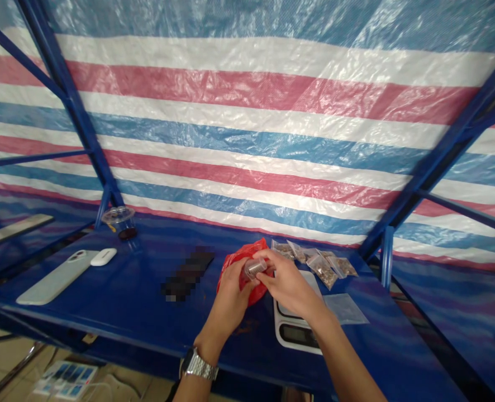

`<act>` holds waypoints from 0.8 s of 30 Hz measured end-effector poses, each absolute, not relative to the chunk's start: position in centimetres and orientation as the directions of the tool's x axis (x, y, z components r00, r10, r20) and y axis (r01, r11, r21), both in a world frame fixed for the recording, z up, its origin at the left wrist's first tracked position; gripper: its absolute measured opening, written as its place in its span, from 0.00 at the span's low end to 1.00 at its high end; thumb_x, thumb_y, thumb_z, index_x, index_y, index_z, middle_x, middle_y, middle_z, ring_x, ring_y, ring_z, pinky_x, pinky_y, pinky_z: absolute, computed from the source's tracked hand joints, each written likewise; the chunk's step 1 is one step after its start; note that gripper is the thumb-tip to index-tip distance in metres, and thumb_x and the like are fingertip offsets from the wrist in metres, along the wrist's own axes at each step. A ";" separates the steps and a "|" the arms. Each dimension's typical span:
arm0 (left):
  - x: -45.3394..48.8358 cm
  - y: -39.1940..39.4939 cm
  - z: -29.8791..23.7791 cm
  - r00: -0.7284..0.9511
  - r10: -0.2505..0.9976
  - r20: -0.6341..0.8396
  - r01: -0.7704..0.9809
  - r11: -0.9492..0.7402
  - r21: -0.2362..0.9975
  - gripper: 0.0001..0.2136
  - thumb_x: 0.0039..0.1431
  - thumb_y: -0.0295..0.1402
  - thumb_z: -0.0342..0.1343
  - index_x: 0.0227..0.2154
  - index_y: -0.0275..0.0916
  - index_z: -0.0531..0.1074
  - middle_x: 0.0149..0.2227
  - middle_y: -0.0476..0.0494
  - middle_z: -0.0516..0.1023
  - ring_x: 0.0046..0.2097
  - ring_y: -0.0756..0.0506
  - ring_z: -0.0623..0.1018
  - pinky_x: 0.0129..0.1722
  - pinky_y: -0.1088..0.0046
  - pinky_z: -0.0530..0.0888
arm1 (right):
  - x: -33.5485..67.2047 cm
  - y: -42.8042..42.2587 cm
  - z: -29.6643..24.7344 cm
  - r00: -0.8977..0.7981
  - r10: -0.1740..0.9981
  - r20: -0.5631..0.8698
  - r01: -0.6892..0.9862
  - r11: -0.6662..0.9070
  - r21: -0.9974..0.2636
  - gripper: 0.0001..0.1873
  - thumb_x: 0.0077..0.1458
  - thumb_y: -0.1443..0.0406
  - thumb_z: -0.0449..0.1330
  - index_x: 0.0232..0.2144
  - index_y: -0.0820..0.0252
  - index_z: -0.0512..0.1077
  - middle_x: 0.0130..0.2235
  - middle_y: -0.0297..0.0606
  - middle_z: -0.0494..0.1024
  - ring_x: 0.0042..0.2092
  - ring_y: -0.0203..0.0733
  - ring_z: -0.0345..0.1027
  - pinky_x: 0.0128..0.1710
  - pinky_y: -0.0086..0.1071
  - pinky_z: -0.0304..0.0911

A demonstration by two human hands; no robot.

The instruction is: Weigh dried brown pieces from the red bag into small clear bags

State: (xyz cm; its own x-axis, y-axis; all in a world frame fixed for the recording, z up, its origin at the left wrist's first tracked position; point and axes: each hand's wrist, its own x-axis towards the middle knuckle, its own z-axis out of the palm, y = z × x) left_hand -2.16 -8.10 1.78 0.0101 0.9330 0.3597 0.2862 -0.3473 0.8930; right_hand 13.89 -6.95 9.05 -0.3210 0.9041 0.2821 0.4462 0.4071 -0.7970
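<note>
A small clear plastic cup (256, 269) is tilted over an opened red plastic bag (261, 245) on the blue table. My right hand (284, 280) pinches the cup from the right, fingers over its upper side and thumb below. On the other side, my left hand (233, 287) curls around the cup, its fingertips partly hidden. The bag lies beneath and behind both hands. Partly covered by my right forearm is a white digital scale (281, 326). Just past it lie several small zip bags (323, 271) of brownish bits, and a flat, empty-looking zip bag (346, 309) rests at its right.
To the left lie a pale phone (57, 279), a white earbud case (104, 257) and a blurred dark object (189, 273). A clear cup with dark liquid (125, 226) stands near the back. Blue metal posts (381, 240) and a striped tarp (247, 134) bound the table.
</note>
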 end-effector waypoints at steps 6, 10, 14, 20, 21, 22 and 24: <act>-2.6 -8.3 2.8 0.006 0.944 0.329 0.186 -0.325 0.927 0.18 0.63 0.34 0.61 0.56 0.44 0.75 0.56 0.39 0.80 0.57 0.39 0.79 0.62 0.57 0.70 | 14.1 -6.8 9.1 -0.349 0.865 0.361 0.398 0.485 -0.779 0.20 0.55 0.73 0.60 0.49 0.53 0.78 0.49 0.38 0.80 0.50 0.43 0.73 0.53 0.38 0.68; -2.9 -8.5 3.5 0.018 0.943 0.332 0.173 -0.330 0.928 0.17 0.65 0.37 0.60 0.55 0.43 0.75 0.56 0.39 0.81 0.57 0.39 0.79 0.61 0.59 0.71 | 14.2 -6.8 9.0 -0.354 0.880 0.316 0.369 0.442 -0.818 0.18 0.61 0.65 0.62 0.54 0.53 0.76 0.51 0.40 0.80 0.47 0.43 0.75 0.48 0.37 0.70; -3.0 -8.6 3.7 0.003 0.945 0.328 0.141 -0.325 0.935 0.17 0.67 0.40 0.57 0.56 0.42 0.74 0.57 0.39 0.80 0.59 0.39 0.78 0.62 0.61 0.70 | 14.0 -6.5 9.0 -0.311 0.892 0.327 0.333 0.425 -0.842 0.15 0.63 0.60 0.62 0.51 0.54 0.77 0.49 0.40 0.82 0.46 0.43 0.76 0.47 0.36 0.71; -2.7 -8.5 3.8 0.005 0.946 0.325 0.116 -0.323 0.939 0.19 0.68 0.40 0.55 0.58 0.41 0.71 0.58 0.38 0.78 0.59 0.40 0.77 0.63 0.62 0.69 | 13.6 -6.4 9.6 -0.332 0.887 0.322 0.271 0.417 -0.868 0.17 0.58 0.65 0.63 0.50 0.53 0.76 0.50 0.38 0.81 0.49 0.43 0.76 0.50 0.37 0.70; -2.6 -8.6 3.9 0.007 0.945 0.326 0.128 -0.324 0.937 0.19 0.68 0.40 0.54 0.58 0.41 0.71 0.58 0.38 0.78 0.60 0.41 0.77 0.63 0.62 0.68 | 13.5 -6.4 9.6 -0.321 0.888 0.329 0.259 0.416 -0.871 0.17 0.57 0.66 0.64 0.50 0.53 0.77 0.50 0.38 0.82 0.50 0.43 0.76 0.51 0.37 0.70; -2.5 -8.7 4.0 -0.008 0.945 0.328 0.141 -0.323 0.936 0.18 0.69 0.40 0.54 0.58 0.41 0.71 0.58 0.38 0.78 0.60 0.41 0.76 0.63 0.62 0.68 | 13.5 -6.2 9.6 -0.299 0.896 0.330 0.238 0.404 -0.883 0.18 0.56 0.66 0.64 0.50 0.53 0.76 0.50 0.38 0.82 0.50 0.43 0.76 0.53 0.38 0.69; -2.4 -9.0 4.4 -0.101 0.939 0.329 0.175 -0.309 0.935 0.18 0.69 0.41 0.52 0.57 0.40 0.71 0.57 0.37 0.78 0.59 0.41 0.77 0.62 0.62 0.70 | 13.6 -5.9 9.4 -0.244 0.922 0.301 0.173 0.347 -0.922 0.19 0.55 0.65 0.65 0.50 0.54 0.75 0.49 0.38 0.82 0.50 0.44 0.77 0.53 0.39 0.69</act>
